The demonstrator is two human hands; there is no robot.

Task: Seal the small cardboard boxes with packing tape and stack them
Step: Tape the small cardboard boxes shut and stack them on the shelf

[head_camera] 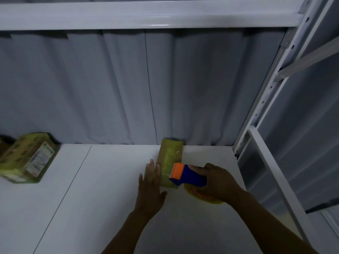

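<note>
Head view, dim light. The small oblong cardboard box lies flat on the white shelf board, right of centre, with its far end near the grey pleated curtain. Its top looks yellow-green and glossy, apparently covered in tape.

My left hand is flat with straight fingers, which lie along the box's left side at its near end. I cannot tell if they press it. My right hand is wrapped round the blue tape dispenser with the orange head. The orange end sits over the near part of the box top, and the yellowish tape roll shows beneath the hand.

At far left, well apart, is a cluster of taped yellow-green boxes with a printed label. It runs off the frame edge, so the count is unclear. A white metal rack upright stands at right and a white beam crosses overhead.

The dispenser hides the box's near right corner. The label print is too blurred to read.
</note>
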